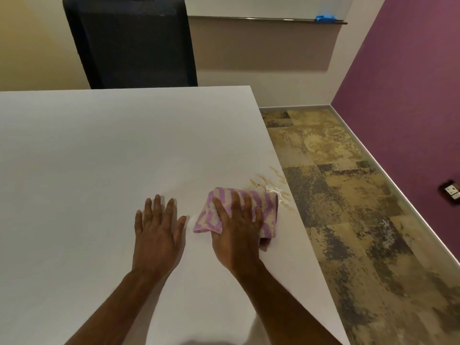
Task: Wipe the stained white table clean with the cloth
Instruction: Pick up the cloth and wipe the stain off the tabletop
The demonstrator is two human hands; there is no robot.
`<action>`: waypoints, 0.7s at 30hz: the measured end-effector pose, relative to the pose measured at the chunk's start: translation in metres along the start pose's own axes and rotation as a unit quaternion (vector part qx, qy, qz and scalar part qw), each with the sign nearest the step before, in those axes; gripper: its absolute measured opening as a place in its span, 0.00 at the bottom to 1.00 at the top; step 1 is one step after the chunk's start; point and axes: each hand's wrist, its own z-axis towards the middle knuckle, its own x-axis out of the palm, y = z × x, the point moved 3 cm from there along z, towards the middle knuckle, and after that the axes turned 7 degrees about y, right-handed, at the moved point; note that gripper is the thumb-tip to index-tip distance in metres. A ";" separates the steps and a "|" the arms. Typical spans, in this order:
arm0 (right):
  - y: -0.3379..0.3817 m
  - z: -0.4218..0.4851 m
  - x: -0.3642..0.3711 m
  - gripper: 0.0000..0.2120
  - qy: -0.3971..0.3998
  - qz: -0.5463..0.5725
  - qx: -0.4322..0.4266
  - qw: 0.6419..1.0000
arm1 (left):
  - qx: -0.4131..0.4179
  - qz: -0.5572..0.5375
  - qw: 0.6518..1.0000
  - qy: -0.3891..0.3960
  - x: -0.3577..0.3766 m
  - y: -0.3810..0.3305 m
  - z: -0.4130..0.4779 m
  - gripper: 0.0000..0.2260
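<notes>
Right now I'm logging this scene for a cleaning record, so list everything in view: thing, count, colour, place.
table: one, white, fills the left and centre
stain: one patch of streaks, brown and wet-looking, by the table's right edge
cloth: one, pink and cream striped, on the table just short of the stain
chair: one, black, behind the table's far edge
floor: mottled tan and grey, right of the table
wall: one, purple, far right
socket: one, dark plate, low on the purple wall
blue thing: one, on the far ledge, too small to identify
left hand: flat on the table, fingers spread
right hand: pressing on the cloth
</notes>
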 end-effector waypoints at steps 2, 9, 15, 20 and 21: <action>-0.001 0.009 0.000 0.36 0.001 -0.001 0.011 1.000 | 0.001 0.006 1.000 0.005 0.000 0.009 0.012 0.34; -0.006 0.033 0.001 0.29 -0.027 0.017 0.060 0.998 | 0.013 0.018 1.000 0.017 0.003 0.017 0.044 0.31; -0.022 0.056 -0.004 0.37 -0.012 0.043 0.102 0.994 | 0.024 0.015 0.999 0.016 0.001 0.014 0.072 0.31; -0.046 0.071 -0.013 0.41 -0.004 0.015 0.154 0.988 | 0.029 0.018 0.999 0.018 0.004 0.020 0.083 0.31; -0.051 0.073 -0.016 0.41 -0.003 0.010 0.168 0.986 | 0.029 0.016 0.999 0.019 0.005 0.022 0.083 0.31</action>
